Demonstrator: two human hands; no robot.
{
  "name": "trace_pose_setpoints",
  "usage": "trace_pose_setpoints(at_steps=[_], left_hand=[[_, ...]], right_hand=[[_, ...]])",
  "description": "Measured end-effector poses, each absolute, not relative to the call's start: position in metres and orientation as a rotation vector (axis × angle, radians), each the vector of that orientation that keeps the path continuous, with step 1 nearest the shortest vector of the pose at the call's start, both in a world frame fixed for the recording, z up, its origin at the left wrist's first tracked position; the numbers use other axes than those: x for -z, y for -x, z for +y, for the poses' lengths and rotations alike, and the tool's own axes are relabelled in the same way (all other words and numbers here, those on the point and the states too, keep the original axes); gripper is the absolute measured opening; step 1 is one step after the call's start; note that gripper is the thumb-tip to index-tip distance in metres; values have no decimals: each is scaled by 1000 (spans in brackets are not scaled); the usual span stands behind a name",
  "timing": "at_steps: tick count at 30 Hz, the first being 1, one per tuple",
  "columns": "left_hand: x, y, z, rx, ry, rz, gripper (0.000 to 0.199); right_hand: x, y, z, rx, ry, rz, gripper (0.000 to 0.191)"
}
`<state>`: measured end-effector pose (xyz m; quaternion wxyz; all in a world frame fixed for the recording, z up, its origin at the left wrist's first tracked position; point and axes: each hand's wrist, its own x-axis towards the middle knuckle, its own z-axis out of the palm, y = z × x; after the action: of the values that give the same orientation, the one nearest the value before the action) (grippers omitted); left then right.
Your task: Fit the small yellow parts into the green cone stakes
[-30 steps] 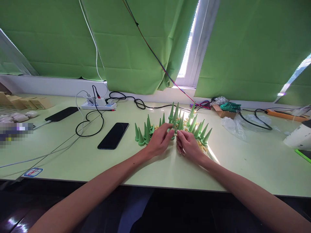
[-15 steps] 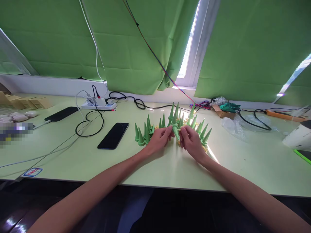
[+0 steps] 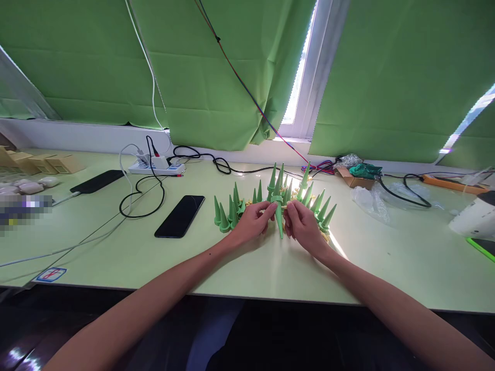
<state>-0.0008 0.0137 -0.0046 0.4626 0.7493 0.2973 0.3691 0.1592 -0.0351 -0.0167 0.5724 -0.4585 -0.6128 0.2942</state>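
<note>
A green plastic cone (image 3: 279, 220) hangs point-down between my two hands, its collar at the top. My left hand (image 3: 253, 220) is closed, with thumb and fingers pinching the cone near its collar. On the other side, my right hand (image 3: 303, 222) is closed in a pinch on a small yellowish piece (image 3: 284, 206) against the cone; the fingers hide most of this piece. Several more green cones (image 3: 223, 219) stand points-up on the table just behind and beside my hands. Small yellow pieces (image 3: 296, 192) lie among them, partly hidden.
A black phone (image 3: 180, 216) lies left of the cones, with another (image 3: 97, 181) farther left. A power strip (image 3: 157, 167) and looping black cable (image 3: 162, 198) sit behind. At the right are a small cardboard box (image 3: 356, 179), clear plastic wrap (image 3: 370, 203) and a white device (image 3: 472, 216).
The cone has turned in my fingers, so its tip now points more steeply down and more of its length shows. Both hands have stayed in nearly the same place.
</note>
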Motion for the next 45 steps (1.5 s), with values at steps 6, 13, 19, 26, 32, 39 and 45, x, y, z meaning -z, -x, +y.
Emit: trace_pose_setpoints(at_steps=[6,13,19,26,32,39,45], left_hand=[[4,2,14,-918,-1921,747,43],[5,3,13,-924,-2041,756,38],[10,2,15,-955,-2128,726,33],[12,1,17,-1093,-2203,711,26],[11,1,17,-1114,-2184,714,28],[6,2,16,-1038,-2087,790,21],[6,1,15,-924,-1919,749,27]], right_hand=[[16,-159,-35,-739,1067,-1406,45],[16,-159,-35,-792,1036,-1365,46],[18,-158,-35,-838,1013,-1338,47],[18,-159,-33,-845,1010,-1353,48],[17,-158,-34,-844,1015,-1351,49],[17,-158,-35,-812,973,-1366,44],[16,-159,-36,-782,993,-1442,43]])
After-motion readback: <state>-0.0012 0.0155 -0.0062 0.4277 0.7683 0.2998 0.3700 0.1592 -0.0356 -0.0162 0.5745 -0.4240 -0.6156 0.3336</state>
